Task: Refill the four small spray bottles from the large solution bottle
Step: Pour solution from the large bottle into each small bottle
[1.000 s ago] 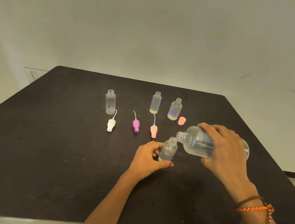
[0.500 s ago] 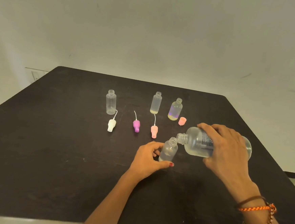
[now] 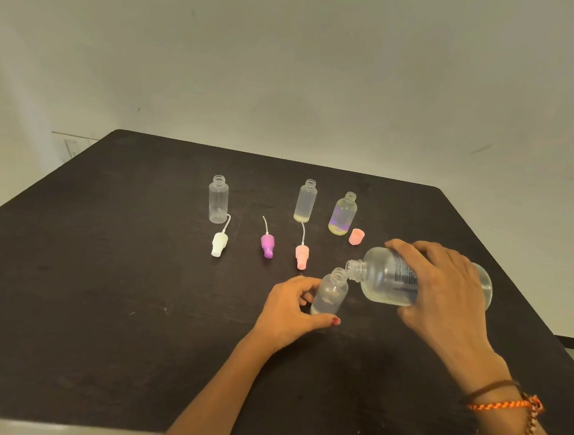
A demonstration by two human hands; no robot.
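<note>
Right of the frame's centre, the right hand (image 3: pixel 445 284) wraps over the large solution bottle (image 3: pixel 397 281), fingers curled round its barrel, and holds it tipped nearly flat: its long axis runs across the picture, base toward the right edge, open neck pointing left and slightly down. That neck sits just above and to the right of the mouth of the small bottle being filled (image 3: pixel 330 294), so close that the two rims look to be touching or nearly so; which, I cannot tell. The small bottle stands upright on the dark table (image 3: pixel 101 288), its axis vertical, at a right angle to the big one. The left hand (image 3: pixel 292 312) grips it low from the left side, thumb across the front and fingers curled behind, steadying it. Whether a stream is running cannot be made out; the liquid inside looks to reach partway up. The pour turns on keeping the neck over that narrow mouth: any drift rightward would likely spill onto the table. Farther up the frame stand three more open bottles, a clear one at left (image 3: pixel 218 200), a taller one (image 3: pixel 305 201) and a purple-tinted one (image 3: pixel 342 214), apparently waiting their turn.
</note>
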